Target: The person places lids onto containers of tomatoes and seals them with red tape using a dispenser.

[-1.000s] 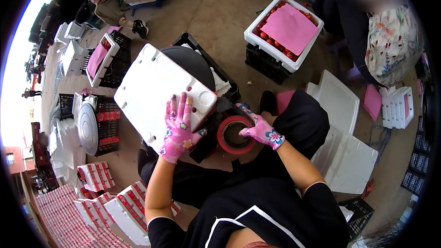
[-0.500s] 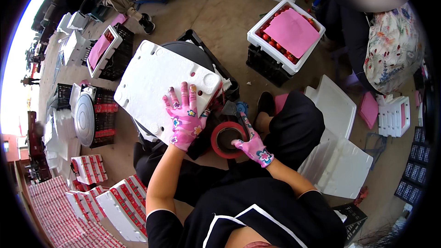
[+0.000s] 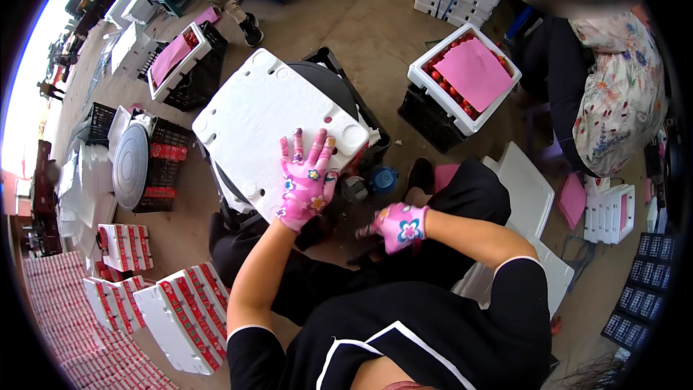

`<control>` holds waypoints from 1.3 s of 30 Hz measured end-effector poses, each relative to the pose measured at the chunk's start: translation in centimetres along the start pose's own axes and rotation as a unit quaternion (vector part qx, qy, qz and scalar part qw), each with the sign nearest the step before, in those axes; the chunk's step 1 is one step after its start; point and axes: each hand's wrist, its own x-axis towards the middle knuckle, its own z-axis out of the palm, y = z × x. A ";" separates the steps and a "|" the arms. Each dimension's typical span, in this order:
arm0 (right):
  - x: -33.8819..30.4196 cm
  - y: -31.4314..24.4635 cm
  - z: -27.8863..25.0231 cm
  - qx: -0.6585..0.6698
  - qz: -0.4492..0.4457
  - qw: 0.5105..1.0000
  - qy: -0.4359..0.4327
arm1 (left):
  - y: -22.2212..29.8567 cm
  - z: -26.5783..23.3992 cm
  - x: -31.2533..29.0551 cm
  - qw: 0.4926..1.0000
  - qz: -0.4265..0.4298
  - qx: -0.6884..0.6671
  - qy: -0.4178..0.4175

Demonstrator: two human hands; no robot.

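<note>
A white foam box (image 3: 253, 112) sits tilted in front of me on a dark round disc (image 3: 325, 87), over a black crate. My left hand (image 3: 304, 191), in a pink flowered glove, lies flat on its near right part with the fingers spread. My right hand (image 3: 401, 227), in a matching glove, is closed near my lap. It grips a tape dispenser (image 3: 364, 247), mostly hidden by the hand and lost against my dark trousers; its red roll barely shows. Between the box and my knee are a blue round object (image 3: 382, 179) and a grey one (image 3: 354, 189).
A foam box of red fruit under a pink sheet (image 3: 473, 72) stands on a black crate, with a seated person (image 3: 613, 94) beside it. White lids (image 3: 523, 188) lean right of my knee. Red-taped boxes (image 3: 184, 318) and a grey round lid (image 3: 130, 167) are at left.
My right hand has drawn the tape dispenser away from the box, toward my lap, and turned it so its red roll is mostly hidden. My left hand stays on the box.
</note>
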 end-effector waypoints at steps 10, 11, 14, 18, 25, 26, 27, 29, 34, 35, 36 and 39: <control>-17.9 2.9 -2.5 0.418 0.020 0.812 0.407 | 3.3 0.1 4.9 0.992 -0.114 0.053 -0.020; -20.5 3.9 -0.2 0.393 0.108 0.748 0.523 | 4.1 1.1 5.7 0.993 -0.097 0.053 0.036; -26.0 8.5 9.0 0.538 0.122 0.439 0.709 | 3.6 5.1 6.7 0.983 -0.093 0.150 0.050; -31.8 14.0 25.2 0.534 0.183 0.285 0.775 | 2.7 5.1 6.2 0.998 -0.043 0.014 0.035; -37.5 6.0 43.5 0.488 0.365 0.138 0.780 | 1.7 3.7 4.8 0.986 0.117 0.115 -0.032; -36.0 6.4 42.5 0.479 0.525 0.151 0.687 | 1.9 2.7 4.7 0.994 0.062 0.090 0.017; -35.2 6.9 42.6 0.484 0.556 0.096 0.669 | 1.0 3.8 4.4 0.985 0.055 0.128 0.099; -40.2 5.5 51.8 0.368 0.663 0.000 0.653 | 3.2 7.2 5.6 0.988 0.072 0.082 0.110; -33.8 3.7 36.3 0.151 0.875 0.257 0.380 | 1.5 5.0 4.7 0.987 0.038 0.148 0.059; -35.5 4.5 35.8 0.018 0.858 0.284 0.428 | 2.4 5.5 4.8 0.993 0.016 0.107 0.045; -37.4 5.3 35.0 -0.117 0.823 0.308 0.463 | 3.2 5.7 5.3 0.995 0.031 0.075 0.052; -28.6 6.2 17.5 -0.063 0.540 0.500 0.674 | 3.1 3.6 4.9 0.998 0.057 -0.007 0.015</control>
